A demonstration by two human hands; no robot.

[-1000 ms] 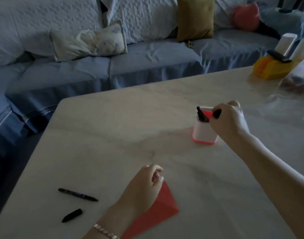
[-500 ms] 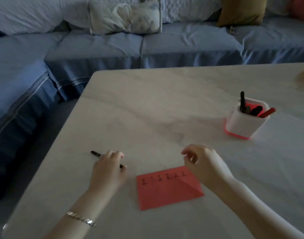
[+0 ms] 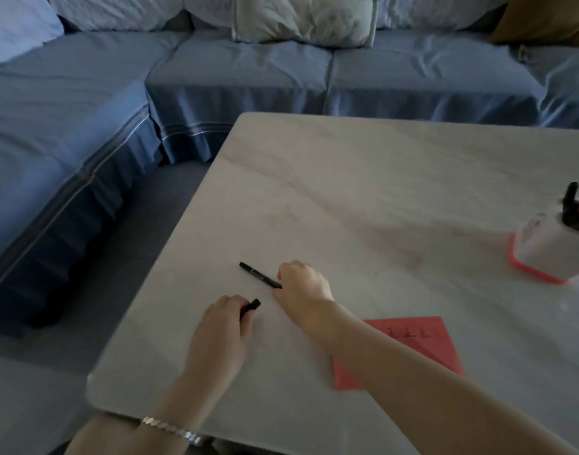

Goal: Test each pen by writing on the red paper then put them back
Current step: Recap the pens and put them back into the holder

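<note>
- The pen (image 3: 260,275) lies flat on the table (image 3: 363,192), left of the red paper (image 3: 422,339); your right hand (image 3: 302,287) closes its fingers on the near end.
- Your left hand (image 3: 225,326) pinches the black cap (image 3: 250,307), just beside the pen.
- The paper shows a row of dark marks, partly under your right forearm.
- The cup (image 3: 550,247) stands well to the right, dark pens sticking out.
- A blue sofa (image 3: 248,70) lies beyond the table.

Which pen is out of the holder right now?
The slim black pen lying flat on the table, its end at the right hand; the others stand in the white holder.
</note>
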